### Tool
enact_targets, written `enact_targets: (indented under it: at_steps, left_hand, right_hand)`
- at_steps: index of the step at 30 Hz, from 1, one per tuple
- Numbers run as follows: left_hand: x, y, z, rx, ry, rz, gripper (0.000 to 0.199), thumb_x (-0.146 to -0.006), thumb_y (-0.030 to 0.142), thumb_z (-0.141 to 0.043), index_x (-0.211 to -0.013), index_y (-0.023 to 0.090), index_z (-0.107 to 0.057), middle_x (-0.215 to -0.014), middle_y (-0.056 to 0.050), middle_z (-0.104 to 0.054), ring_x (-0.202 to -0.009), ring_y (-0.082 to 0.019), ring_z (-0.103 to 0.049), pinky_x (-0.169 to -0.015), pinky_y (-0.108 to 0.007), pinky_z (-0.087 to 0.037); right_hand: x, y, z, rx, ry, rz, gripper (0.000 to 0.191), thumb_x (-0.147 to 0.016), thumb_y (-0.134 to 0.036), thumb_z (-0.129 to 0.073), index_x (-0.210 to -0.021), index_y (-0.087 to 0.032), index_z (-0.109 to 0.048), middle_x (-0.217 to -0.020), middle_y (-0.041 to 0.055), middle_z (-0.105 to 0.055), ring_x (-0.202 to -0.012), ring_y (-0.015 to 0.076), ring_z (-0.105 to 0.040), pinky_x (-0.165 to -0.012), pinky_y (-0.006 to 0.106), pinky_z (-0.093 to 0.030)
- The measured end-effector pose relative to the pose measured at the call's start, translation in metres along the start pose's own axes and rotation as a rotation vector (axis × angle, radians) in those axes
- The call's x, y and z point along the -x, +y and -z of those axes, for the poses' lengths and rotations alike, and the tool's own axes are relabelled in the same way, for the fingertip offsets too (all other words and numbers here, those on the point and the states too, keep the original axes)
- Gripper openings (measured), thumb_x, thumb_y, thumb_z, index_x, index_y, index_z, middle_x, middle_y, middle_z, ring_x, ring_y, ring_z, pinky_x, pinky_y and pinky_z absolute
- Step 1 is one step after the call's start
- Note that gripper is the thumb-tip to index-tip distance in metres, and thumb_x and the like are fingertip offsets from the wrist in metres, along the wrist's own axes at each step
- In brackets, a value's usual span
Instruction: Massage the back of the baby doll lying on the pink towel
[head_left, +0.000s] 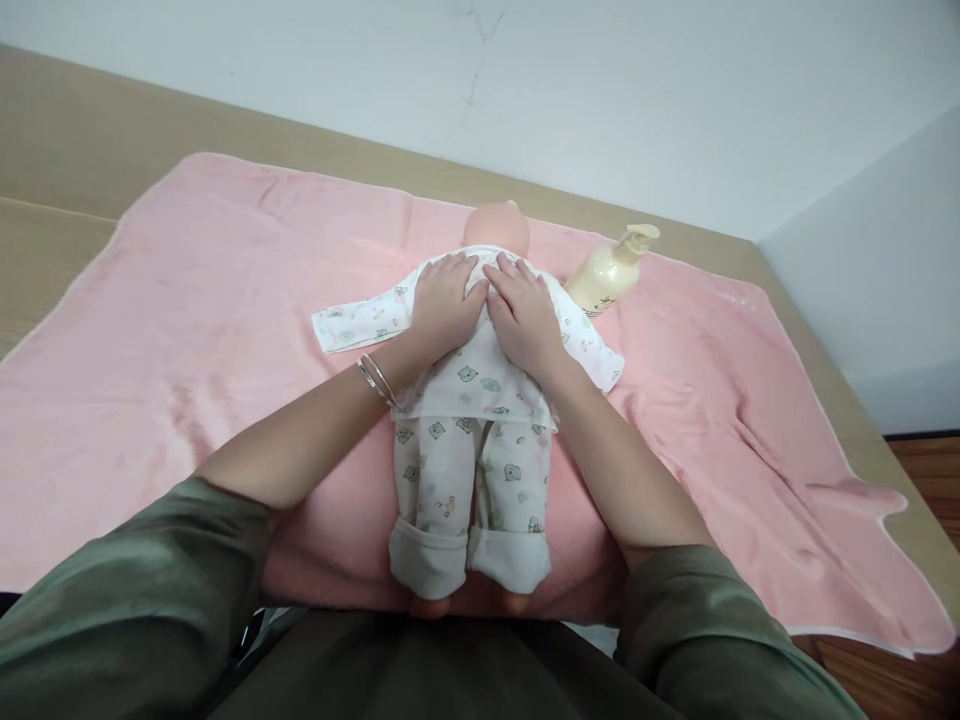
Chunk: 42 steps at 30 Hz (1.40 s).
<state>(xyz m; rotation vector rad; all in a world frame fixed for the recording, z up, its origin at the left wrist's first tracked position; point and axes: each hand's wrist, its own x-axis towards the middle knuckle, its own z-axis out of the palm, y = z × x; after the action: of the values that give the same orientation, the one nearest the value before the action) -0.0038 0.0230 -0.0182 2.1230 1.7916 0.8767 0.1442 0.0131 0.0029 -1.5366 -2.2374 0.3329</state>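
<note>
Covering most of one table (pixel 67 120), one blanket (pixel 187 300) carries one doll (pixel 480 395), lying at its middle, feet (pixel 430 607) at the near edge, in one shirt (pixel 469 362) and one pair of trousers (pixel 514 480), with one bottle (pixel 604 276) just beside the sleeve (pixel 600 357) at right. Two hands, the left hand (pixel 448 303) and the right hand (pixel 525 315), rest flat and uncurled on the shirt over the doll's upper body, lightly spread, gripping nothing; the step in hand looks like gentle stroking or pressing, and the next move calls for open palms and even pressure. Two bangles (pixel 377 380), it seems, circle the left wrist.
</note>
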Motion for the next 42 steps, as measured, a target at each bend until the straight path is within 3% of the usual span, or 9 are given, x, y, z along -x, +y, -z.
enact_targets:
  at_steps: [4, 10, 26, 29, 32, 36, 42]
  left_hand:
    - [0.000, 0.000, -0.001, 0.009, 0.010, 0.010, 0.054, -0.101, 0.033, -0.033, -0.145, 0.018, -0.061, -0.155, -0.009, -0.063, -0.148, -0.025, -0.053, -0.132, -0.045, -0.035]
    - [0.000, 0.002, 0.003, 0.022, -0.019, 0.044, 0.056, -0.100, 0.033, -0.035, -0.148, 0.015, -0.059, -0.158, -0.012, -0.059, -0.152, -0.026, -0.049, -0.134, -0.044, -0.032]
    - [-0.002, -0.002, -0.004, 0.086, 0.042, 0.011, 0.057, -0.097, 0.034, -0.038, -0.142, 0.011, -0.064, -0.154, -0.014, -0.063, -0.148, -0.029, -0.054, -0.132, -0.048, -0.035]
    - [-0.002, -0.002, -0.004, 0.085, 0.038, 0.008, 0.057, -0.097, 0.034, -0.038, -0.142, 0.010, -0.064, -0.154, -0.015, -0.063, -0.147, -0.029, -0.054, -0.132, -0.047, -0.035]
    - [-0.002, -0.003, -0.004, 0.088, 0.035, 0.012, 0.058, -0.098, 0.033, -0.036, -0.143, 0.011, -0.063, -0.154, -0.014, -0.063, -0.148, -0.029, -0.054, -0.131, -0.048, -0.036]
    - [-0.002, -0.003, -0.003, 0.094, 0.031, 0.016, 0.058, -0.099, 0.032, -0.034, -0.144, 0.012, -0.063, -0.155, -0.013, -0.062, -0.149, -0.029, -0.053, -0.131, -0.049, -0.036]
    - [-0.002, -0.002, -0.004, 0.076, 0.022, 0.010, 0.059, -0.099, 0.031, -0.032, -0.144, 0.010, -0.062, -0.154, -0.015, -0.063, -0.147, -0.029, -0.053, -0.131, -0.048, -0.036]
  right_hand:
    - [0.003, -0.004, -0.002, 0.009, 0.012, 0.005, 0.055, -0.106, -0.031, -0.035, -0.157, -0.024, -0.053, -0.173, 0.0039, -0.039, -0.165, 0.0325, -0.030, -0.135, 0.064, -0.022]
    - [0.001, -0.002, -0.003, 0.010, 0.009, 0.001, 0.056, -0.105, -0.031, -0.036, -0.157, -0.023, -0.052, -0.173, 0.0041, -0.039, -0.165, 0.0328, -0.029, -0.135, 0.066, -0.021]
    - [0.000, 0.001, -0.004, -0.016, -0.005, 0.008, 0.056, -0.105, -0.033, -0.035, -0.157, -0.024, -0.053, -0.174, 0.0034, -0.038, -0.166, 0.0330, -0.028, -0.135, 0.065, -0.020]
    - [0.001, 0.000, 0.000, -0.014, -0.004, 0.015, 0.055, -0.105, -0.034, -0.036, -0.156, -0.022, -0.053, -0.174, 0.0071, -0.037, -0.165, 0.0345, -0.028, -0.134, 0.067, -0.022]
    - [0.006, -0.009, 0.009, -0.019, 0.050, 0.011, 0.057, -0.104, -0.034, -0.036, -0.157, -0.018, -0.049, -0.176, 0.0112, -0.032, -0.166, 0.0335, -0.025, -0.135, 0.064, -0.025]
    - [0.013, -0.025, 0.015, 0.016, 0.183, 0.013, 0.061, -0.102, -0.025, -0.033, -0.163, -0.029, -0.038, -0.178, 0.0037, -0.027, -0.167, 0.0304, -0.023, -0.134, 0.070, -0.020]
    - [0.013, -0.030, 0.002, 0.102, 0.059, -0.108, 0.060, -0.098, -0.019, -0.038, -0.157, -0.011, -0.047, -0.173, 0.0187, -0.035, -0.163, 0.0381, -0.032, -0.133, 0.068, -0.026]
